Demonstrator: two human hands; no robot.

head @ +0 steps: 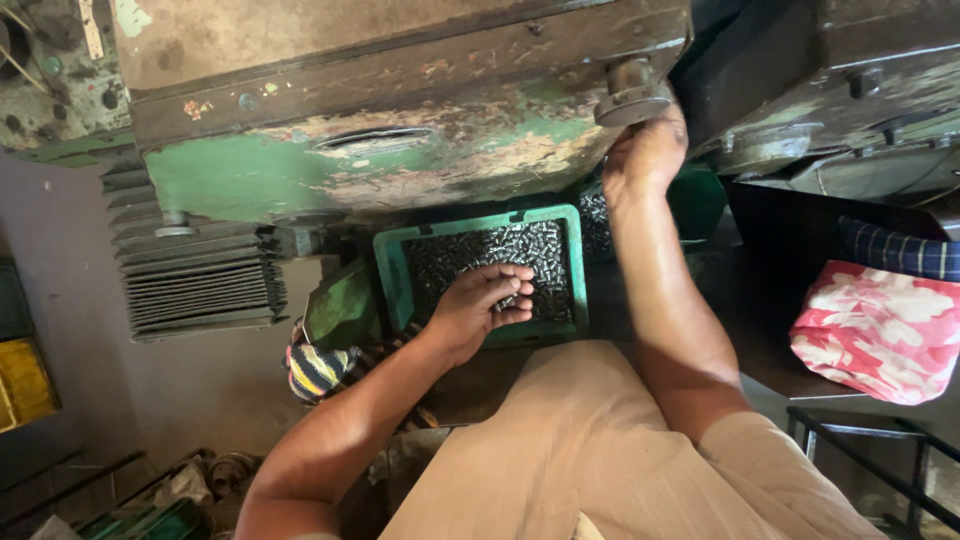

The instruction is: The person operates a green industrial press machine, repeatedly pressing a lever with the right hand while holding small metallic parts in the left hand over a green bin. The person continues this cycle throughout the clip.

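A green plastic tray (390,275) full of several small dark metal pieces sits below an old green machine (300,175). My left hand (480,305) reaches into the tray, fingers curled over a few of the pieces. My right hand (645,150) is raised to the machine's underside, next to a round metal knob (630,95); its fingers are hidden behind the machine edge. My tan-trousered thigh (590,440) fills the lower middle.
A ribbed grey motor housing (200,275) hangs at the left. A striped cloth (315,365) lies beside the tray. A red and white floral cloth (880,330) and a blue checked cloth (900,250) rest at the right. A yellow crate (22,385) is far left.
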